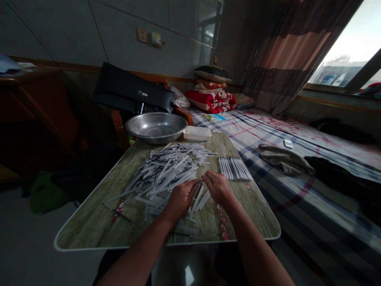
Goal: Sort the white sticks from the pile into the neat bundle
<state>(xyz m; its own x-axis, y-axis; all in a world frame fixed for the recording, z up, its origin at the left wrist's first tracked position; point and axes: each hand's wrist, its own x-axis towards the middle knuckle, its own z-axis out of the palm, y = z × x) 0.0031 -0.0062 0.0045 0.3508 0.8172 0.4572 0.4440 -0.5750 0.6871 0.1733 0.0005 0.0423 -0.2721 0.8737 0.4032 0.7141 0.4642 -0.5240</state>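
A loose heap of several thin white sticks (pixel 166 169) covers the middle of a small wood-patterned table (pixel 89 224). My left hand (pixel 180 198) rests at the heap's near edge, fingers curled over a few sticks. My right hand (pixel 218 186) is close beside it, fingers bent down onto the same few sticks (pixel 201 198) lying between the two hands. A tidy row of aligned white sticks (pixel 234 168) lies just beyond my right hand, near the table's right edge.
A steel basin (pixel 156 126) and a small white tray (pixel 197 133) stand at the table's far end, before a black device (pixel 131 89). A bed with a plaid sheet (pixel 297 159), folded blankets (pixel 212 99) and a crumpled cloth (pixel 284 159) runs along the right.
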